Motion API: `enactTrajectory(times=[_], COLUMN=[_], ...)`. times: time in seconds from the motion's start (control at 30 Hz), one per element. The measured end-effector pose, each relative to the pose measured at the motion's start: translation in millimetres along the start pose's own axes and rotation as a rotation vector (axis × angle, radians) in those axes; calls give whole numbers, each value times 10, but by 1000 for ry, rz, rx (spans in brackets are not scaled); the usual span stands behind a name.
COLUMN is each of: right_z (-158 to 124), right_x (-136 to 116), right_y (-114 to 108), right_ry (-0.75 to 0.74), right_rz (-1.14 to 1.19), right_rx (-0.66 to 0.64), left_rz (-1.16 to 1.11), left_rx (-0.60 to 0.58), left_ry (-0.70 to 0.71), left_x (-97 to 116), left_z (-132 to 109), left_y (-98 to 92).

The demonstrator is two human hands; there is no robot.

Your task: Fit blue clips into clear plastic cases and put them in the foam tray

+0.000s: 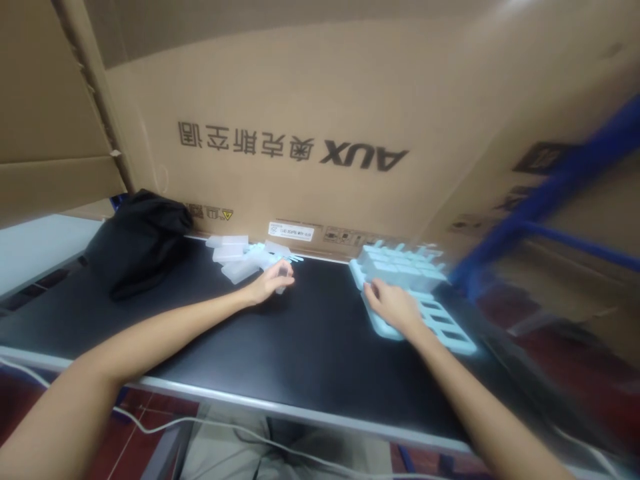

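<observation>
My left hand (273,283) is closed, its fingers curled round a small translucent plastic piece (281,290), mostly hidden by the hand. Just beyond it lies a loose pile of translucent rectangular plastic pieces (241,269) with thin light-blue sticks (296,258) among them. Over on the right, my right hand (393,305) has its fingers bent over the left side of a light-blue slotted tray (463,346); the fingertips are partly hidden. Light-blue blocks (400,265) with stick-like handles on top stand in rows at the tray's far end.
A large cardboard box (250,80) with upside-down print stands behind the black tabletop (310,360). A black cloth or bag (137,243) lies at the back left. Blue metal bars (550,187) rise at the right. A white cable (200,420) hangs below the front edge.
</observation>
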State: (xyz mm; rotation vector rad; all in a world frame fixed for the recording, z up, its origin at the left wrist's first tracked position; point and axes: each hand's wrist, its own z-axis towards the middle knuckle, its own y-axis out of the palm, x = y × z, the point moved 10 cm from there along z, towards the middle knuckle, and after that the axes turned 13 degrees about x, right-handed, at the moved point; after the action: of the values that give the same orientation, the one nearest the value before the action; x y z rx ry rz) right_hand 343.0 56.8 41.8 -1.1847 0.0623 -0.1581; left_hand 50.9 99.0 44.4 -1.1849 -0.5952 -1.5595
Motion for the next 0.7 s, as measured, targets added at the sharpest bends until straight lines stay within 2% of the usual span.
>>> enactTrajectory(times=[0.1, 0.2, 0.3, 0.37, 0.43, 0.53, 0.6, 0.7], right_z=[-11, -29, -4, 68, 169, 356, 476, 578], right_x=[-28, -138, -491, -857, -1266, -1715, -1880, -1980], right_y=[-4, -211, -483, -552, -540, -402, -258, -37], right_ry=[-45, -60, -119, -211, -343, -458, -480, -497], right_rz=[-14, -44, 4, 85, 143, 208, 239, 260], right_rx=[-6, 118, 255, 253, 224, 189, 172, 144], left_rz=[10, 109, 167, 217, 337, 695, 917, 1023], left_rx=[-40, -70, -65, -54, -77, -224, -318, -350], left_ry=[-11, 13, 49, 63, 98, 254, 390, 471], left_x=[-20, -23, -8, 2, 26, 78, 98, 111], left_z=[-5, 6, 28, 34, 15, -85, -172, -228], left_y=[54, 104, 109, 104, 141, 335, 469, 537])
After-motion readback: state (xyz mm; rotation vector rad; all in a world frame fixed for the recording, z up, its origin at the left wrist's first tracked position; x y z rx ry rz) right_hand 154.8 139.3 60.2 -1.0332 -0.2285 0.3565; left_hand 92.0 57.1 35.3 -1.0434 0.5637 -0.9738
